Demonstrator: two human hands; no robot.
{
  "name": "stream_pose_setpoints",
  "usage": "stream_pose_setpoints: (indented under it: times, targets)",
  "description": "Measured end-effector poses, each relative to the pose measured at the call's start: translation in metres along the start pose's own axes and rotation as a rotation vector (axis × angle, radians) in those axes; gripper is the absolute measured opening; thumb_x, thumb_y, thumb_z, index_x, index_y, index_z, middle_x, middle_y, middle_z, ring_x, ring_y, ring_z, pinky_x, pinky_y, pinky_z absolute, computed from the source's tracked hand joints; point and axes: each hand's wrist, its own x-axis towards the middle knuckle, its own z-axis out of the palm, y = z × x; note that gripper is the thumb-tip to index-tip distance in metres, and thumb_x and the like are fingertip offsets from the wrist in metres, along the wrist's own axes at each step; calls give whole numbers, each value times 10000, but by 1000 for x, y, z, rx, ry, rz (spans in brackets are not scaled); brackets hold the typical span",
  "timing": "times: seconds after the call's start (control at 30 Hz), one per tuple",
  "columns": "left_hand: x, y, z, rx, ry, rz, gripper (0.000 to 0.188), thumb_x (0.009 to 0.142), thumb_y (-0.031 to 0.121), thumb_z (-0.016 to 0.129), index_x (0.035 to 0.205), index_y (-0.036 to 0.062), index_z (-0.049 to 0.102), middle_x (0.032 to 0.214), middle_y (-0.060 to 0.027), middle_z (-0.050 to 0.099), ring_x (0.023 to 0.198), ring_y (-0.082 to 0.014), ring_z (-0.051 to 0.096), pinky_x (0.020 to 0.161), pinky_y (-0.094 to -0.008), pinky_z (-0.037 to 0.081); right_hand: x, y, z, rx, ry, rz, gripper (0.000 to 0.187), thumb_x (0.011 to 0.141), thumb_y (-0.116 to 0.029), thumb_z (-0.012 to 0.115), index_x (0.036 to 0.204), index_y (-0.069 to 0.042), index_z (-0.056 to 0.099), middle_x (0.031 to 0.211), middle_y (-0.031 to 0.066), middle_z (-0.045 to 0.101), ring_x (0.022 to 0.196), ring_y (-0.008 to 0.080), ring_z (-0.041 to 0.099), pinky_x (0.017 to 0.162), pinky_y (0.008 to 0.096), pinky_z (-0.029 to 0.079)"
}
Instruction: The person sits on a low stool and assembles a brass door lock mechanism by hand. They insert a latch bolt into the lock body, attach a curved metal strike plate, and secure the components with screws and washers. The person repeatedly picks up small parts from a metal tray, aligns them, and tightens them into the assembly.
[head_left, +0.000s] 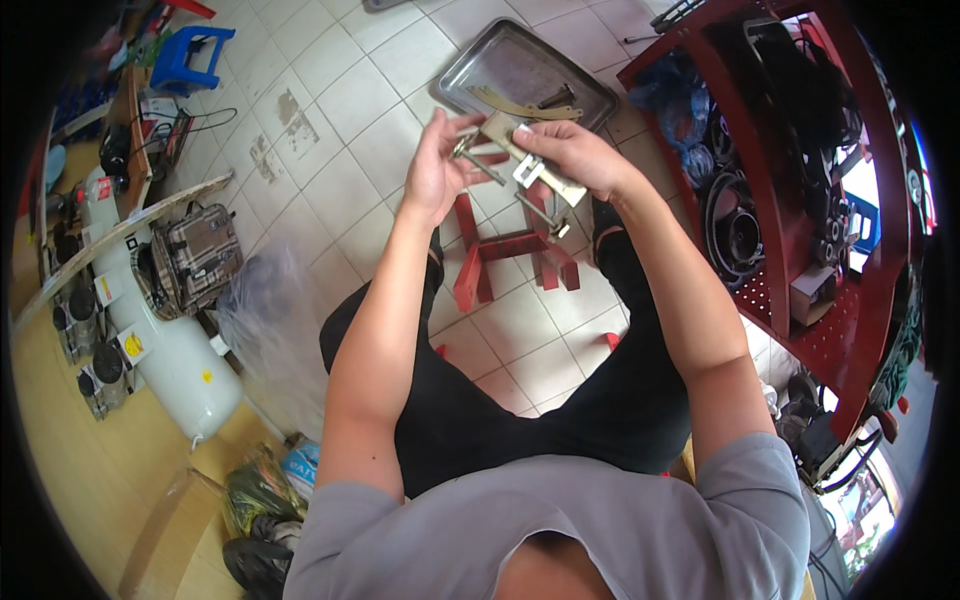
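My right hand (pixel 578 156) grips a flat metal bracket (pixel 503 131) with long bolts through it, thumb on its upper face. One long bolt (pixel 487 168) sticks out on the bracket's left side. Another bolt (pixel 537 210) points down toward the right, ending in a bright metal fitting (pixel 559 230). Beside the left bolt is my left hand (pixel 440 168), its fingers apart and partly stretched out; I cannot tell whether they touch the bolt. Below the bracket, a red metal stand (pixel 503 245) stands on the floor between my legs.
A metal tray (pixel 475 62) ahead holds a curved brass-coloured strip (pixel 520 104) and a dark bolt (pixel 556 97). At right stands a red shelf rack (pixel 690 150) with parts. At left are a white tank (pixel 165 360), a checked bag (pixel 198 258), clear plastic (pixel 270 310) and a blue stool (pixel 190 60).
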Motion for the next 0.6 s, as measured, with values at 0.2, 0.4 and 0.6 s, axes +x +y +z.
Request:
stream_pose_setpoints:
  times: [0.2,0.4,0.6]
  targets:
    - [2,-14,-12,832,-136,32,345,856,269,636,1063,12,532,944,-62,607,804,-130,593,734,-267,478,2,13,-5,-548,-14,-19,303,898,-263,558,828,26,616,608,3,549,480,68,499,451,243,413]
    - [0,-22,-11,943,-187,-13,446,718,327,763,967,14,566,755,-84,594,702,-167,552,667,-311,454,0,13,-1,-433,-32,148,362,867,-304,552,781,43,606,640,24,559,536,104,531,510,252,446]
    - [7,-11,-27,1189,103,52,433,763,368,715,878,-12,543,643,-133,544,620,-226,527,604,-355,422,48,62,-82,-652,638,0,553,871,-505,486,1056,0,617,939,206,649,909,287,629,799,373,476]
